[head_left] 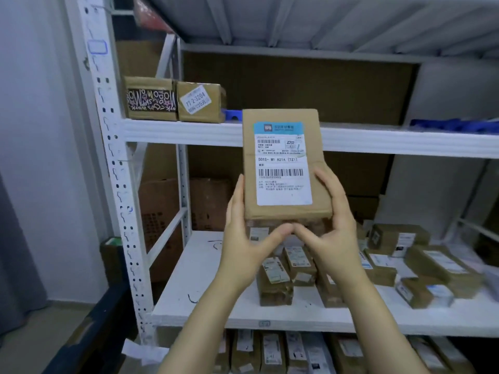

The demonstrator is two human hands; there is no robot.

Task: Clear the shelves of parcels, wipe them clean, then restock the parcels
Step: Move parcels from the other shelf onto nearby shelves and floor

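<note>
Nearest to me, my left hand point(244, 238) and right hand point(334, 228) both grasp the flat brown cardboard parcel with the white shipping label point(283, 163). Each hand clasps one side of its lower part, and my thumbs meet under its bottom edge. The parcel stands upright between my palms, long axis vertical, label facing me, and most of it rises above my fingers. Neither hand is nearer to it than the other; it sits evenly between them.

Below my wrists lies the white middle shelf board point(194, 279), and under and to the right of my hands is a loose heap of small brown labelled parcels point(297, 263).

Beyond the held parcel, and above my hands, runs the white upper shelf board point(175, 132). Far to the left of my left hand two brown cardboard boxes stand on it, touching each other: one banded in black patterned tape point(149, 99), the other carrying a white sticker point(201, 102). Just right of them is a small blue plastic piece point(232, 114).

I judge the parcel must go forward and upward to land on that upper board, to the right of the two boxes.
</note>
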